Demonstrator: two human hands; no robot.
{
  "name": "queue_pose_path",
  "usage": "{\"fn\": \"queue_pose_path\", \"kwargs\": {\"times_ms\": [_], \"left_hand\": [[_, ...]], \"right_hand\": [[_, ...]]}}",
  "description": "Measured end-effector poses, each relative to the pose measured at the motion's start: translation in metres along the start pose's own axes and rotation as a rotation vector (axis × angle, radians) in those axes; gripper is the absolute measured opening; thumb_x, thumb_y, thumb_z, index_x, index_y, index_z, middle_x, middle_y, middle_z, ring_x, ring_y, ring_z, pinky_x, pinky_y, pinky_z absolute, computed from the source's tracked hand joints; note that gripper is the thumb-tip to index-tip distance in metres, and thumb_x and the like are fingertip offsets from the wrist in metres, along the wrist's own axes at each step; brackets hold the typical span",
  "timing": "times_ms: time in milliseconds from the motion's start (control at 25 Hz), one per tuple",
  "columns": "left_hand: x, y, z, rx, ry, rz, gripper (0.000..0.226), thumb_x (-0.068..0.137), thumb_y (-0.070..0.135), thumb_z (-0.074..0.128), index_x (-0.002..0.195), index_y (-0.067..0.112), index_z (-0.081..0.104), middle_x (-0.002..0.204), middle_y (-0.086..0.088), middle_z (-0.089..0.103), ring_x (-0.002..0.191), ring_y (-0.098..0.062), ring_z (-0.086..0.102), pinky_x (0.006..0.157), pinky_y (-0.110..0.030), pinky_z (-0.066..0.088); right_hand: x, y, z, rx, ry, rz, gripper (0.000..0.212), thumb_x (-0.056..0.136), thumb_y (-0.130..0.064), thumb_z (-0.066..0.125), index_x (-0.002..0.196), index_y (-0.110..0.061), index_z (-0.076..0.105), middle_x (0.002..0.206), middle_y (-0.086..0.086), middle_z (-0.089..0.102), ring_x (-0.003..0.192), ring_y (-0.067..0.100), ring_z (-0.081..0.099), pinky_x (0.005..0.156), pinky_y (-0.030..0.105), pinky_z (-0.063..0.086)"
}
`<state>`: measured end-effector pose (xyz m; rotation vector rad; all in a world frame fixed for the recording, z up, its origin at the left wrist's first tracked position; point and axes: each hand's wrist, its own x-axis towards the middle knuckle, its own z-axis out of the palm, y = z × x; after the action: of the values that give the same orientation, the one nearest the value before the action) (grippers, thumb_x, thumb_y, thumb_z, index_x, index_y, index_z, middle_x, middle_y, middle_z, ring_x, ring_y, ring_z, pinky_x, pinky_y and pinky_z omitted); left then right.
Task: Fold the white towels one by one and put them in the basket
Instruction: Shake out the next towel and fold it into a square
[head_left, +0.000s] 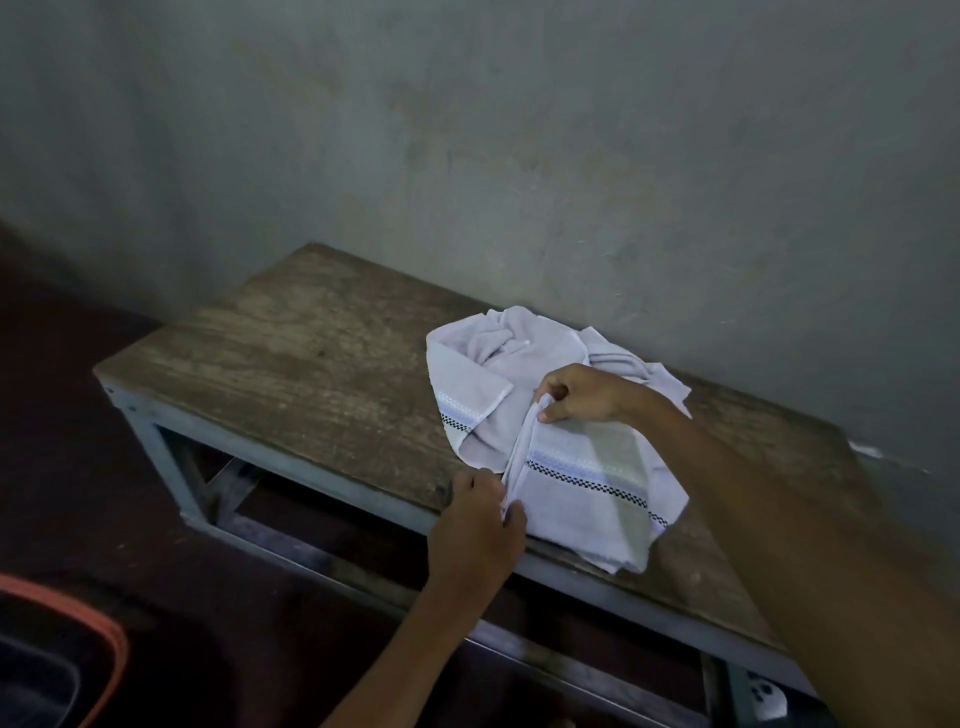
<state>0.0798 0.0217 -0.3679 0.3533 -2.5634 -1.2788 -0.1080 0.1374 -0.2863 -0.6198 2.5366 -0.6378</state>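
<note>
Towels, white ones with thin blue and black checked stripes (582, 467), lie in a crumpled pile on the right part of the old brown wooden table (291, 364), close to the grey wall (467, 130). I cannot tell how many towels are in the pile.

Both hands hold one edge of the top towel. The left hand (480, 525) is at the near edge of the table, and its fingers are closed tight on the near end of that edge. The right hand (582, 397) is farther away, over the middle of the pile. Its thumb and fingers pinch the far end of the same edge. The cloth between the two hands is pulled into a thin ridge.

This looks like the start of a fold. The person seems to be picking one towel out and getting its edge straight.

Next, the towel needs to be lifted clear of the rest and laid flat on the bare left side of the table. Then one half can go over the other.

A dark round thing with an orange rim (78, 613) sits low at the near left. It may be the basket, but I cannot be sure.
</note>
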Motion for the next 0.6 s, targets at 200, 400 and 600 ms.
{"fn": "queue_pose_path", "kwargs": {"times_ms": [200,400,600], "left_hand": [[0.014,0.002,0.005,0.042,-0.189,-0.076,0.039,0.084,0.042,0.061,0.107,0.011,0.056,0.106,-0.008,0.061,0.100,-0.029,0.059,0.084,-0.039,0.049],[0.027,0.000,-0.005,0.063,-0.310,-0.065,0.029,0.086,0.039,0.060,0.090,0.010,0.059,0.098,-0.006,0.063,0.097,-0.023,0.060,0.080,-0.030,0.046],[0.011,0.007,-0.006,-0.005,-0.178,-0.099,0.022,0.082,0.037,0.065,0.079,0.019,0.053,0.083,0.002,0.061,0.084,-0.017,0.061,0.071,-0.028,0.047]], "right_hand": [[-0.007,-0.004,-0.008,-0.099,-0.077,0.041,0.038,0.079,-0.014,0.072,0.114,-0.010,0.059,0.094,-0.001,0.056,0.090,0.015,0.054,0.084,0.031,0.045],[-0.017,-0.007,-0.017,-0.130,-0.025,0.023,0.030,0.080,-0.009,0.063,0.110,-0.011,0.065,0.086,0.003,0.059,0.080,0.017,0.054,0.071,0.029,0.043],[-0.016,-0.005,0.004,-0.198,-0.033,-0.062,0.051,0.076,-0.019,0.067,0.124,-0.030,0.055,0.120,0.004,0.054,0.103,0.016,0.051,0.099,0.036,0.044]]}}
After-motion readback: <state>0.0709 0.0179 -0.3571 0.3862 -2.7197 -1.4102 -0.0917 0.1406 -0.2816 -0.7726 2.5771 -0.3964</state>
